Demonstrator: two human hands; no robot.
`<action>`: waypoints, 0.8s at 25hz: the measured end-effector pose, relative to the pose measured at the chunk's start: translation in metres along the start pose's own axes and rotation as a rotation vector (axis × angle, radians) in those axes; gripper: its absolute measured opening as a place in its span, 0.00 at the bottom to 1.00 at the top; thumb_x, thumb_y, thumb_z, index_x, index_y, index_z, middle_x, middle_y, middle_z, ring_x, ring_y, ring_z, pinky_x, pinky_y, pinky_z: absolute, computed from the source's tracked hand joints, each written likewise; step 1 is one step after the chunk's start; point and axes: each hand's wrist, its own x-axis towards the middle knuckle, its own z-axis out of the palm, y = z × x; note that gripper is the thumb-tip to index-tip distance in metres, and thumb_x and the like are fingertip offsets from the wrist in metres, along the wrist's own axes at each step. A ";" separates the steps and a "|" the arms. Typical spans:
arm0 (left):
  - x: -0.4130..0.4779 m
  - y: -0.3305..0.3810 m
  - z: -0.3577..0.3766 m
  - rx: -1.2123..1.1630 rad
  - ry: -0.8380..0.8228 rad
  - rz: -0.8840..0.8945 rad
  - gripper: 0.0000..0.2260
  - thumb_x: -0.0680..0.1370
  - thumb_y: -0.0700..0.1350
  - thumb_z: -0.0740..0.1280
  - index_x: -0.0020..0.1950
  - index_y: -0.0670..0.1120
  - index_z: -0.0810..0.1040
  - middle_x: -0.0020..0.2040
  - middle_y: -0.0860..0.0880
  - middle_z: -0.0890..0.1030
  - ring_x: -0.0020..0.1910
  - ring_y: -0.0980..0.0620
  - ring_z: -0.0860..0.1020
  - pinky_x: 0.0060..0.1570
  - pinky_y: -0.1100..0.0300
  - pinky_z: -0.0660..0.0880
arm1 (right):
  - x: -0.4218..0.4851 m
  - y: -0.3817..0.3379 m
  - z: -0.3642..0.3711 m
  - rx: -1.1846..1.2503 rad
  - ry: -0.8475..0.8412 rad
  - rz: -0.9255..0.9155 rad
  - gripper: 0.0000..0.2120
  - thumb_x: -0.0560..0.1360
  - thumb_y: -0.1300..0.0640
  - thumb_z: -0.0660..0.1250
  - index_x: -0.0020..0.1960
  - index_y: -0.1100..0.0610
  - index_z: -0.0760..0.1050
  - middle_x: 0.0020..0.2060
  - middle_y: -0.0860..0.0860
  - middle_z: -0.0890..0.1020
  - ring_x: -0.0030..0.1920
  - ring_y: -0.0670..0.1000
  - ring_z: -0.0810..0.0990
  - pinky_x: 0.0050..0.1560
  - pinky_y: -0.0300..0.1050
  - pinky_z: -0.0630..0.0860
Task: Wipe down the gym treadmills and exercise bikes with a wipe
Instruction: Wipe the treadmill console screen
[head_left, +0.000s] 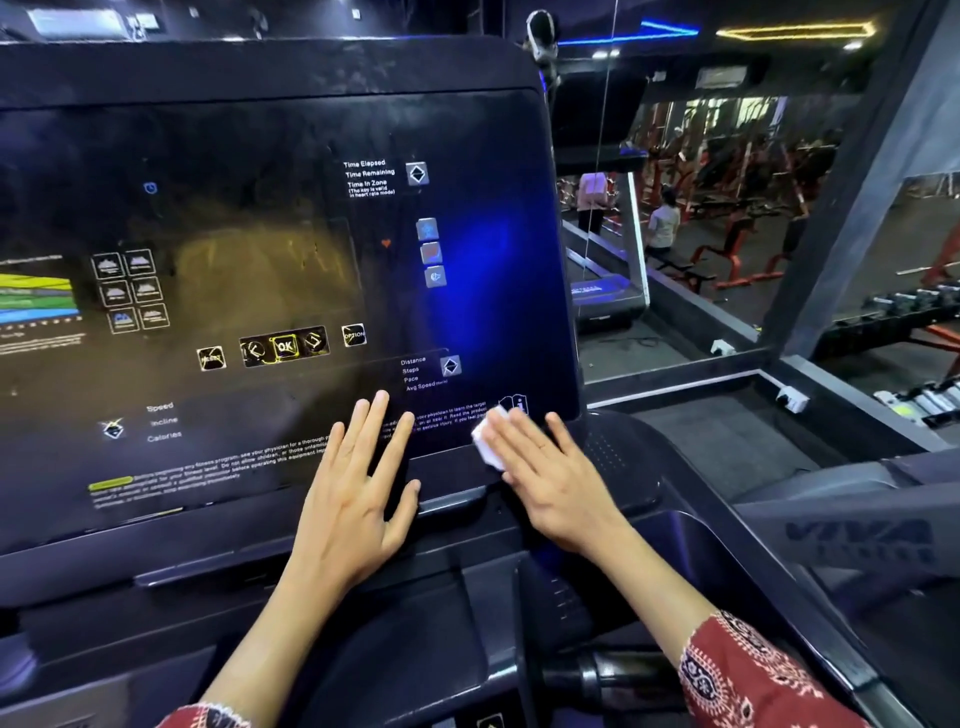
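Both hands lie flat on the lower right part of a treadmill console (291, 249), a large dark glossy panel with printed labels and small keys.

The left hand (358, 488) rests palm down with its fingers (371, 415) straight and spread apart. It grips nothing; its fingertips reach up to just below the "Distance / Steps / Pace" labels, and its palm covers the console's bottom edge.

The right hand (550, 478) is also flat, fingers extended and close together, pointing up and left. It presses a small white wipe (487, 436) against the panel near the console's lower right corner. Most of the wipe is hidden under the fingers; a folded white corner shows at the fingertips, just below a small info symbol. The hand pins the wipe rather than pinching it.

Both forearms wear red patterned sleeves (737, 670).

Right of the console, a mirror (727, 208) shows red weight benches and people at a distance. A dark handlebar (602, 675) sits below the right forearm.
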 end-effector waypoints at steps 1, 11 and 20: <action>-0.003 -0.001 -0.001 0.000 -0.005 -0.006 0.26 0.76 0.49 0.59 0.72 0.40 0.67 0.75 0.38 0.60 0.74 0.40 0.58 0.73 0.51 0.52 | -0.002 0.003 -0.002 0.013 0.010 0.087 0.24 0.83 0.55 0.45 0.79 0.53 0.46 0.77 0.49 0.53 0.77 0.50 0.50 0.76 0.50 0.46; -0.015 -0.006 -0.005 -0.006 -0.003 -0.069 0.26 0.76 0.50 0.59 0.72 0.41 0.67 0.75 0.38 0.60 0.74 0.40 0.59 0.72 0.49 0.52 | 0.024 -0.036 -0.003 0.107 -0.027 -0.210 0.22 0.82 0.56 0.52 0.75 0.57 0.57 0.74 0.52 0.61 0.75 0.52 0.60 0.74 0.51 0.51; -0.013 0.003 -0.001 -0.028 0.004 -0.118 0.26 0.76 0.49 0.58 0.73 0.40 0.66 0.75 0.38 0.59 0.75 0.40 0.55 0.74 0.52 0.48 | -0.019 -0.007 0.000 0.118 0.040 0.188 0.24 0.84 0.57 0.44 0.79 0.53 0.47 0.78 0.46 0.46 0.78 0.51 0.48 0.77 0.49 0.45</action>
